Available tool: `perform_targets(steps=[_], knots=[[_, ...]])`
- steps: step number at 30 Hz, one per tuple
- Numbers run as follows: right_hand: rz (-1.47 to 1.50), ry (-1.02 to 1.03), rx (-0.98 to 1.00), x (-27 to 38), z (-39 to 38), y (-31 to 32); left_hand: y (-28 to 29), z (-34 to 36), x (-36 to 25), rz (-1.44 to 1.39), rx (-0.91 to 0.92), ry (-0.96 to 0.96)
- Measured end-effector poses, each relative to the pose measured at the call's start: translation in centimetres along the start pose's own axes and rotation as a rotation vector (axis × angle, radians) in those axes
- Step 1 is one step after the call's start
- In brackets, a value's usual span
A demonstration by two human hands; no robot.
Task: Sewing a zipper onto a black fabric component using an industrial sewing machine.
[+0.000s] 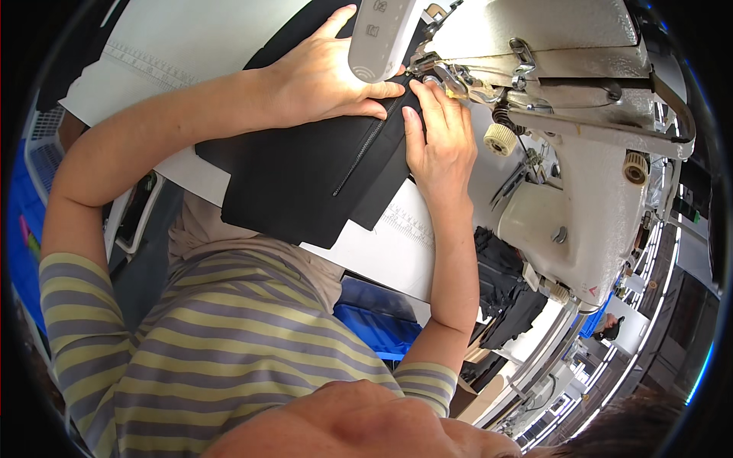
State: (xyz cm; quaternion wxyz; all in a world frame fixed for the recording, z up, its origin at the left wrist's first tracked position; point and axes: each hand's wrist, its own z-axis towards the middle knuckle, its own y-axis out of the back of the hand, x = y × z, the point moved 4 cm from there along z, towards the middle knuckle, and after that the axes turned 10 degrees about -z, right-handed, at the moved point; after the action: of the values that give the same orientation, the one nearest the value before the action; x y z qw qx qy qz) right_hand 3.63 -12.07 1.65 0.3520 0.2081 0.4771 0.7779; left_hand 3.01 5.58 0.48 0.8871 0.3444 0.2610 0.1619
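Observation:
A black fabric piece lies on the white sewing table, with a zipper running along it toward the sewing machine's needle area. My left hand rests flat on the cloth left of the zipper, its thumb and fingers spread. Part of its fingers is hidden behind a light grey lamp head. On the other side of the zipper, my right hand presses the cloth with fingers stretched out, the tips close to the presser foot. Both hands are open.
The white sewing machine body stands to the right, with thread guides and tension knobs. Ruler markings run along the table. Dark fabric pieces are piled beyond my right forearm. A blue bin sits below the table edge.

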Motion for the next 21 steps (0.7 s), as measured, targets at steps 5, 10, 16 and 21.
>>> perform_targets(steps=[5,10,16,21], knots=[[-0.015,-0.007,0.021,0.0,-0.1,0.0,-0.1,-0.3,0.0,-0.012,-0.027,-0.019],[-0.010,-0.002,-0.003,0.1,0.0,0.0,-0.5,-0.7,0.4,-0.025,-0.063,-0.034],[-0.022,0.027,-0.039,-0.1,-0.1,-0.1,0.0,0.2,0.2,-0.042,0.004,0.037],[-0.018,0.057,-0.190,0.6,-0.4,1.1,0.1,0.2,0.0,-0.020,-0.024,-0.006]])
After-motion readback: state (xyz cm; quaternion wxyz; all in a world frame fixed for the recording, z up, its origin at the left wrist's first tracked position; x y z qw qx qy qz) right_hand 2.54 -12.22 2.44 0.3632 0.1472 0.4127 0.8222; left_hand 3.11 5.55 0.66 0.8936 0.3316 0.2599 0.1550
